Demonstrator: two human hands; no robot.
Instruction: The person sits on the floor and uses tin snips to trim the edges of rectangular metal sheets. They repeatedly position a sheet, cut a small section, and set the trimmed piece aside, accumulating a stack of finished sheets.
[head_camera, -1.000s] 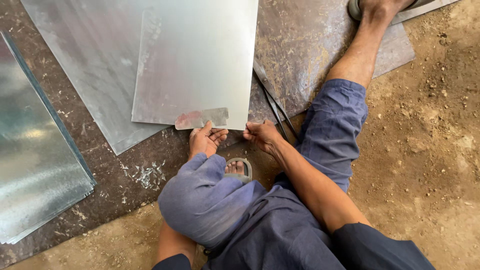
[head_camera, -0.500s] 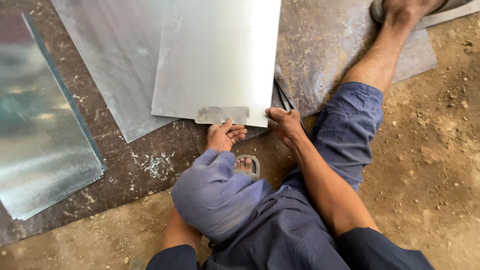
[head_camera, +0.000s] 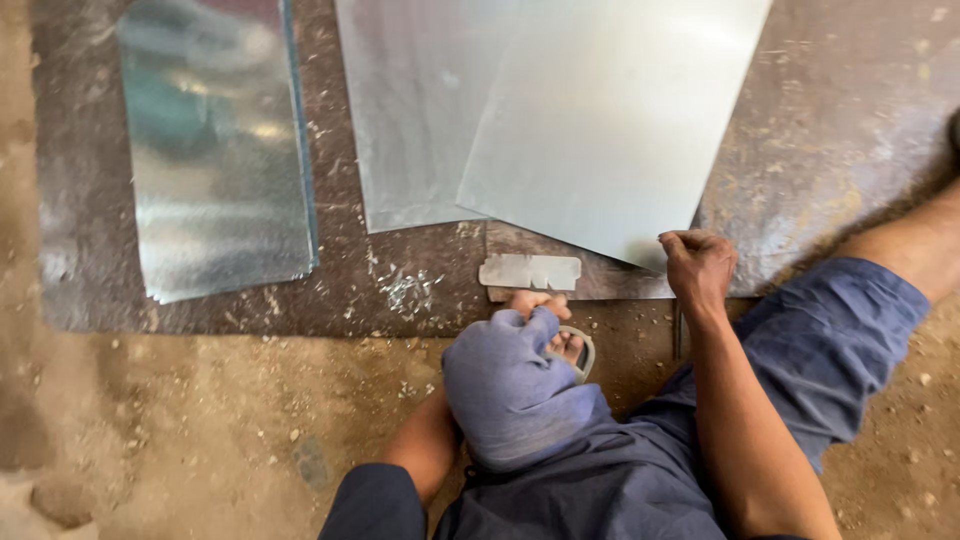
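Two hands work at the near edge of a large metal sheet (head_camera: 610, 130) that lies on the dark floor plate (head_camera: 800, 130). The right hand (head_camera: 697, 268) is clenched into a fist at the sheet's near corner; it seems to pinch that corner, though the grip itself is hidden under the knuckles. The left hand (head_camera: 537, 302) rests low behind the raised knee, fingers curled and close together, just beside a small cut-off strip (head_camera: 530, 271) of the same metal; whether it touches the strip cannot be told.

By its look the sheet is thin, galvanised, light for its area but floppy: lifted by one corner alone it would likely sag and buckle, so a hold on two points of the near edge seems safer. Its surface looks smooth and probably slippery, and the cut edges and corner are likely sharp against bare skin, as are the strip's ends and the small shavings (head_camera: 405, 290) scattered on the plate.

Underneath, a second sheet (head_camera: 410, 120) overlaps it on the left, so sliding that way would scrape metal on metal. Farther left lies a stack of shiny sheets (head_camera: 215, 150), well apart. Open plate shows to the right of the sheet, up to the outstretched leg (head_camera: 900, 245); the sandy ground (head_camera: 200, 430) toward the body is open too.
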